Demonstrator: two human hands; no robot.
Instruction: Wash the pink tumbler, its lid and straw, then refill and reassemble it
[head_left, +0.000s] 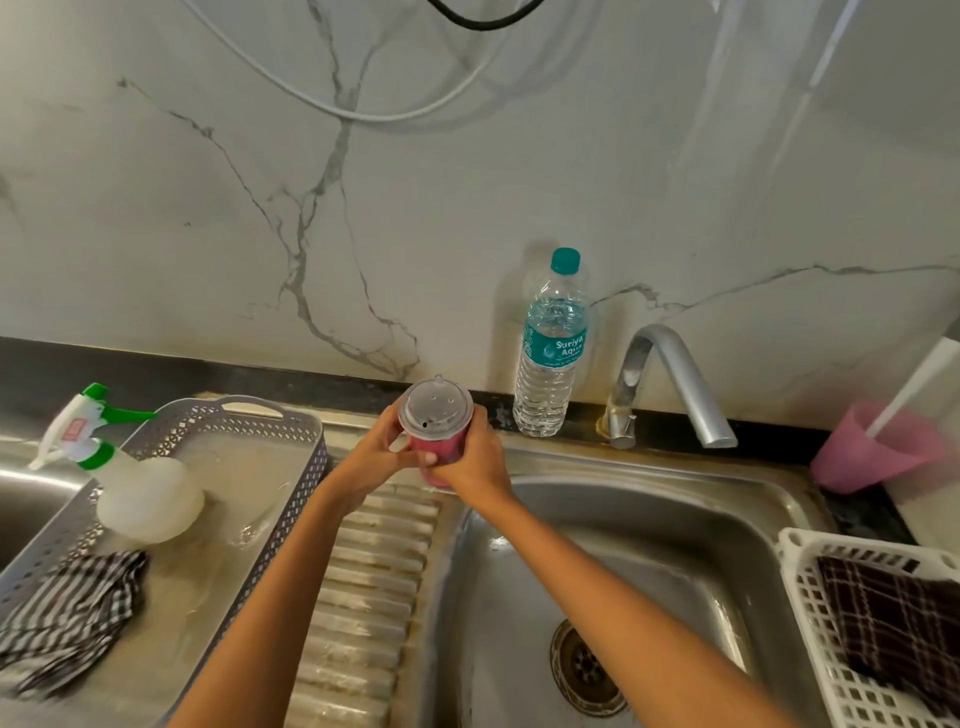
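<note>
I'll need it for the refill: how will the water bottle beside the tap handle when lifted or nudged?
The bottle looks nearly full, so probably heavy for its size. Its thin ribbed plastic would likely give under a firm squeeze. Tall and narrow, it may tip if pushed near the cap.

Both hands hold the pink tumbler (440, 451) upright above the back-left rim of the sink (649, 499). The left hand (375, 458) grips it from the left and the right hand (479, 463) wraps it from the right. The translucent lid (436, 408) sits on top (a small dark hole shows in it). A capped water bottle (551, 358) stands behind, beside the faucet (672, 379). A spray bottle (143, 493) and a striped cloth (67, 613) lie in the grey basket (306, 447) at left.
</note>
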